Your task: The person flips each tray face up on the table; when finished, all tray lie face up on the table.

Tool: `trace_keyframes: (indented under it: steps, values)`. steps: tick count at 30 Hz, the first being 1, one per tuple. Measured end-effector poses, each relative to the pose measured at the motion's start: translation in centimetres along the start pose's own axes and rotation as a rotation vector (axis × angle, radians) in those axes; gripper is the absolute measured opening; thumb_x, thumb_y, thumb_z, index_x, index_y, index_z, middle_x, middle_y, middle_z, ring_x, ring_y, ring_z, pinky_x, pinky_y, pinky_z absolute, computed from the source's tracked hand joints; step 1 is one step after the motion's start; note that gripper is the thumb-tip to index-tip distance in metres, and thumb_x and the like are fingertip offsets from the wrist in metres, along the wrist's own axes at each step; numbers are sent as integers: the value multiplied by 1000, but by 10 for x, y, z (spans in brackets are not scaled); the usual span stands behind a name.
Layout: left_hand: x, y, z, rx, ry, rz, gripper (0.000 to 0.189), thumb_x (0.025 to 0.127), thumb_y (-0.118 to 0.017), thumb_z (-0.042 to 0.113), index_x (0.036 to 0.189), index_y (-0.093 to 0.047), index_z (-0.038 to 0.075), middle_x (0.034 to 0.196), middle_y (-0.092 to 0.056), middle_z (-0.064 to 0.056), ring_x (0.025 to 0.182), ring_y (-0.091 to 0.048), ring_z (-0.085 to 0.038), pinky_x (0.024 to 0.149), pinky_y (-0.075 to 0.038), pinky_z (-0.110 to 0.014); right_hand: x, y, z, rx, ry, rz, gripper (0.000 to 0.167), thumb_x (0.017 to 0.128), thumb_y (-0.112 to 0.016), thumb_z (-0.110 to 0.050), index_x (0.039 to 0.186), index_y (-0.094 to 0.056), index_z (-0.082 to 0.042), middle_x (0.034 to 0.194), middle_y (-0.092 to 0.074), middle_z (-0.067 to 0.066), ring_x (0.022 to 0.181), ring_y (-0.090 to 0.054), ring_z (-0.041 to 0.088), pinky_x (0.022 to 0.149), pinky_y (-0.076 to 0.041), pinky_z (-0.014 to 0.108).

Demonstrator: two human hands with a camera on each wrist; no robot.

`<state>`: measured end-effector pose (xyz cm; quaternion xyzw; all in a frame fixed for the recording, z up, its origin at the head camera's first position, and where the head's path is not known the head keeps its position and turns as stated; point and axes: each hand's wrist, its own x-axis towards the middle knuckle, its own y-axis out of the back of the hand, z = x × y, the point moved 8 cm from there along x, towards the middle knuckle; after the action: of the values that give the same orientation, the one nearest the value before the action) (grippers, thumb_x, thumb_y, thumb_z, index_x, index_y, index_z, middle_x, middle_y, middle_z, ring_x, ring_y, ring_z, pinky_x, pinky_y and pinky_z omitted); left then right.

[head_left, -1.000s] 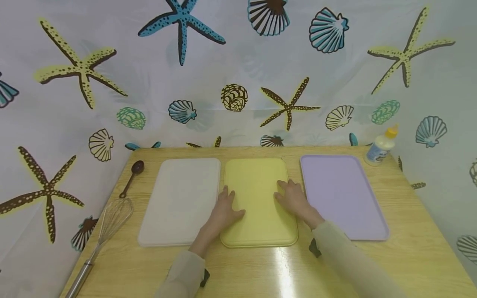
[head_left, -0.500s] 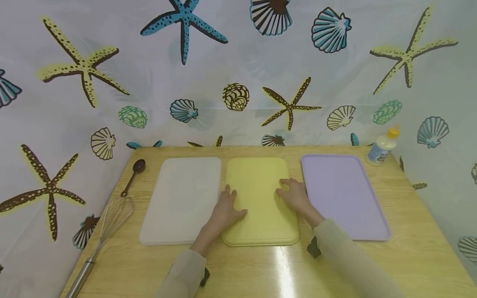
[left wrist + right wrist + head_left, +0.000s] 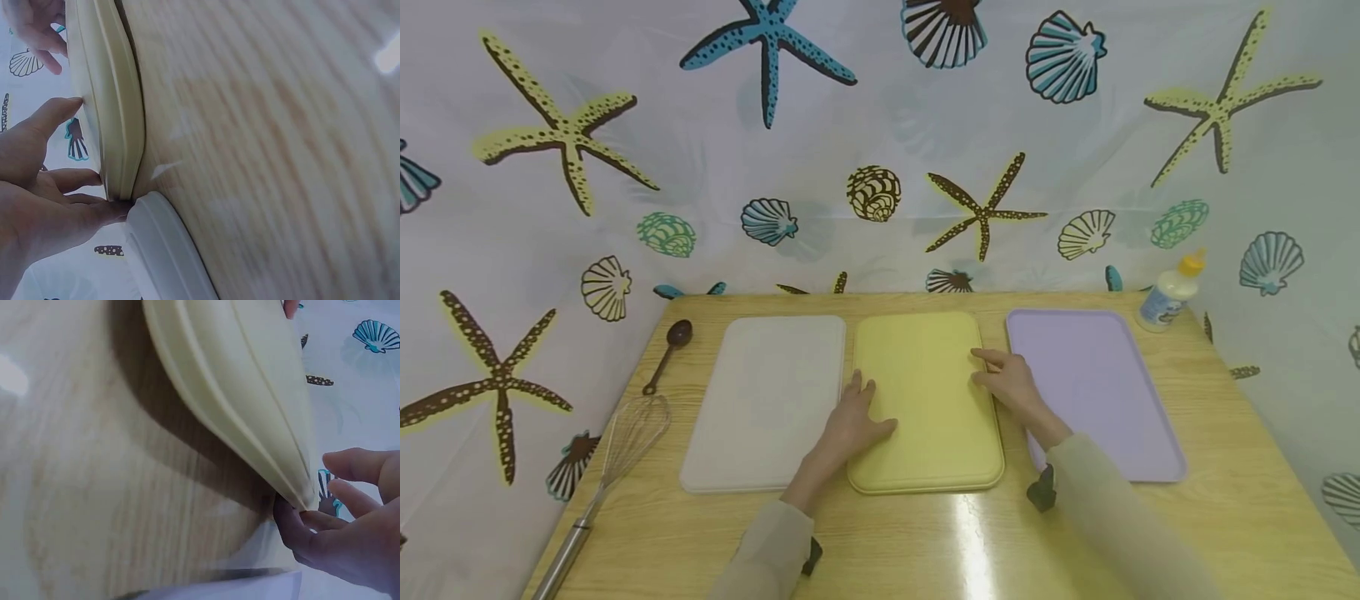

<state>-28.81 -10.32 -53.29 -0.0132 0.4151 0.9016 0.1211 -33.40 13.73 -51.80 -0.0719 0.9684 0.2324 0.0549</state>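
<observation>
A yellow tray (image 3: 925,400) lies face down on the table between a white tray (image 3: 767,400) and a lilac tray (image 3: 1090,392). My left hand (image 3: 850,425) rests on its left edge, thumb spread over the top. In the left wrist view, the fingertips (image 3: 112,209) reach the yellow tray's rim beside the white one. My right hand (image 3: 1015,383) holds the right edge. The right wrist view shows fingers (image 3: 289,519) bent under that rim, and a dark shadow beneath the tray, whose right side is slightly raised.
A whisk (image 3: 617,458) and a dark brown spoon (image 3: 670,350) lie along the table's left side. At the back right corner stands a bottle (image 3: 1168,296) with a yellow cap. A curtain (image 3: 820,150) printed with starfish and shells hangs behind the wooden table (image 3: 917,550).
My right hand has shifted right and slightly away from me, from the yellow tray's top to its right edge. That side has risen a little. The left hand has stayed in place.
</observation>
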Motion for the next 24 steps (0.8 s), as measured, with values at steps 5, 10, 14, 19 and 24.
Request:
trace_keyframes:
  steps: [5,10,14,19,24]
  values:
    - [1,1,-2,-4,-2,-21,80,87,-70,30,144,-31,-11,156,-9,-29,141,-17,-46,110,-29,-58,5,10,-1,17,-22,-25,56,86,-63,1,140,-47,-1,146,-42,21,136,-34,41,100,-46,45]
    - [4,1,-6,-10,6,-41,81,88,-68,33,145,-29,-10,156,-7,-28,142,-15,-44,112,-25,-56,9,17,-5,24,-42,-52,57,87,-68,-2,140,-47,0,143,-45,21,129,-45,40,94,-52,42]
    - [4,2,-5,-17,-3,-43,81,90,-67,34,144,-28,-12,156,-6,-29,142,-13,-45,113,-22,-56,12,20,-10,-16,-30,-76,58,86,-71,-7,139,-49,-1,135,-52,25,124,-50,40,97,-49,44]
    - [2,4,-2,-48,-3,-33,80,91,-66,34,145,-28,-12,156,-6,-28,143,-11,-45,114,-18,-57,13,22,-9,24,-52,-104,65,83,-75,-9,142,-46,-5,123,-57,29,115,-55,39,95,-51,46]
    - [-1,4,-4,-69,26,-29,80,91,-65,36,147,-27,-7,158,-5,-24,143,-11,-42,115,-18,-55,14,24,-5,-6,-76,-105,70,82,-77,-14,144,-45,-9,120,-57,25,113,-54,35,98,-47,48]
